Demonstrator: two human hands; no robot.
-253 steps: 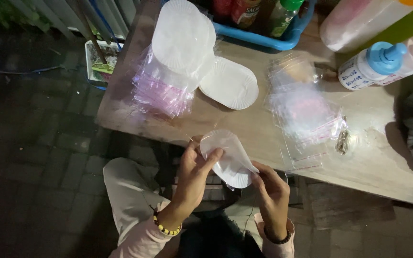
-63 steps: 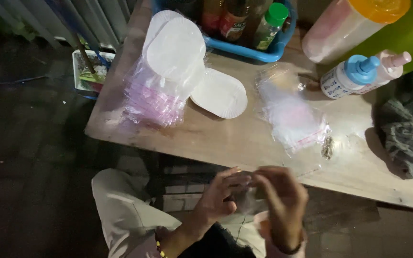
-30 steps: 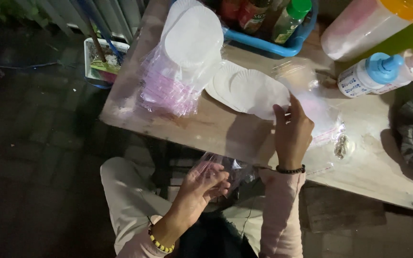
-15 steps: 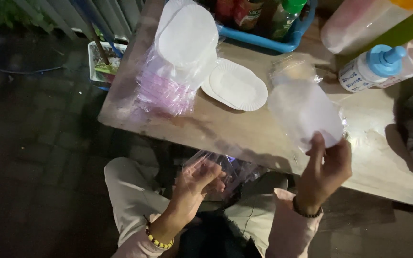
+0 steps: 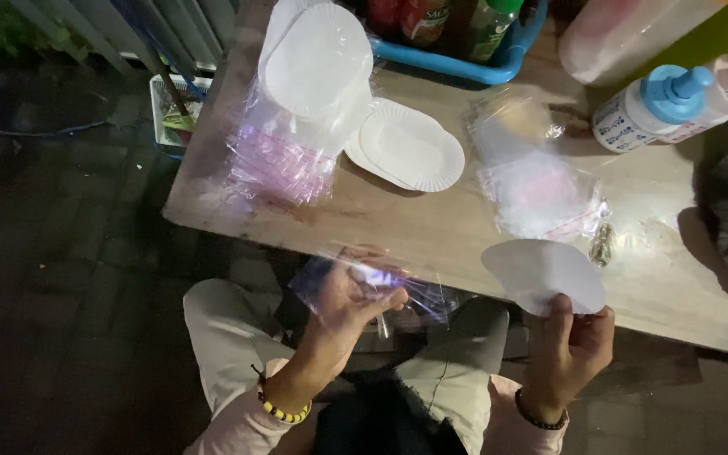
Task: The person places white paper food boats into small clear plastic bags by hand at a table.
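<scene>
Nearest, the left hand [image 5: 355, 295] pinches a clear plastic bag [image 5: 381, 291] over the lap. To its right, the right hand [image 5: 570, 345] grips a white paper plate [image 5: 541, 271], long axis left-right, at the worktop [image 5: 431, 227] edge. Farther lie stacked plates [image 5: 410, 147].

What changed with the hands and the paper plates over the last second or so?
The right hand took one white paper plate off the table and drew it back to the table edge. The left hand kept its clear plastic bag. The wrapped plate stack and loose plates stayed put.
</scene>
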